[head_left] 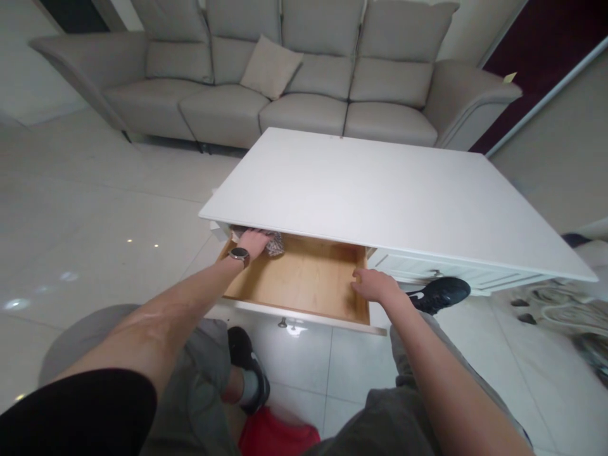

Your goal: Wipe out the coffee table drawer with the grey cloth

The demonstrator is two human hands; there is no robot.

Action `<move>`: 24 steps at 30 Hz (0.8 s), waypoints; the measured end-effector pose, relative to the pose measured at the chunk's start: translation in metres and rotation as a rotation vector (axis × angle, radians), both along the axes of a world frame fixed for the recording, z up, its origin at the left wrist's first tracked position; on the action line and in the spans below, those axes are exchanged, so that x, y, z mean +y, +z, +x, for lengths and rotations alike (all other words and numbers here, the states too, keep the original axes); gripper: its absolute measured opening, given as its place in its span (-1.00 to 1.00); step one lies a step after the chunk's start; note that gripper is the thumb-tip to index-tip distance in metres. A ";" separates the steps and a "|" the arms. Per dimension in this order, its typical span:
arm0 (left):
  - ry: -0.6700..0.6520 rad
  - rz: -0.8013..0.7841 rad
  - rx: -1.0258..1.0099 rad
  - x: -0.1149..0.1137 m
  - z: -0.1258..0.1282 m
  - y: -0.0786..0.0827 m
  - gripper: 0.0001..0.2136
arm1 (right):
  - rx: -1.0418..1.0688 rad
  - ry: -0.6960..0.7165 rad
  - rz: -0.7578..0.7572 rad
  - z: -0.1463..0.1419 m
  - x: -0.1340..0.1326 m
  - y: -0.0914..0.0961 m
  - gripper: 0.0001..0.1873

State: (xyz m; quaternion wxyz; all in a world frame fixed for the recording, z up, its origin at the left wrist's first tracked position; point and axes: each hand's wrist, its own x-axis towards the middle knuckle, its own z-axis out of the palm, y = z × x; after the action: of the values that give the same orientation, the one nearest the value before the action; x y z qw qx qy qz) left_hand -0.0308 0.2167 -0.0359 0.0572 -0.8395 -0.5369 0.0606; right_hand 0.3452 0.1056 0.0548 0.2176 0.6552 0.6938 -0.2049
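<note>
The open drawer's (304, 282) wooden floor is left bare across its middle and front, where entry from above is unhindered. Its back is roofed over by the white tabletop (380, 196). The back left corner is occupied by a patterned cloth (276, 244) and the left hand (254, 242); the right edge is blocked by the right hand (375, 285).

The table top (380, 196) hides the rear of the drawer (308, 282) and the fingertips of my left hand (253, 242). The patterned item (276, 244) beneath that hand is half covered; I cannot identify it. A red object (280, 437) is cut by the lower edge.
</note>
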 end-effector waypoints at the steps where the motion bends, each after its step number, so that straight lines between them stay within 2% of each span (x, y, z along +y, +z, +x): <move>1: 0.045 -0.017 0.028 0.000 -0.013 0.005 -0.58 | 0.000 0.005 -0.001 0.000 0.000 0.000 -0.49; 4: 0.113 -0.064 0.091 -0.001 -0.037 0.017 -0.60 | -0.004 0.023 0.000 0.001 0.000 -0.003 -0.48; 10: 0.077 -0.147 0.076 -0.016 -0.048 0.026 -0.53 | 0.011 0.009 0.000 0.004 0.003 -0.009 -0.46; 16: 0.008 -0.184 0.041 -0.052 -0.073 0.030 -0.36 | 0.044 0.020 0.017 -0.003 0.005 -0.007 -0.47; 24: -0.032 -0.231 0.032 -0.105 -0.081 0.035 -0.36 | 0.070 0.035 0.009 -0.007 0.003 -0.003 -0.48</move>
State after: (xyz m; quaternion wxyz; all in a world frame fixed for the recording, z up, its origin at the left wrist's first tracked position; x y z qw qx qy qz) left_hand -0.1117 0.1120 -0.0010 -0.0301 -0.8478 -0.5120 0.1345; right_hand 0.3384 0.1083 0.0513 0.1938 0.6365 0.7131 -0.2208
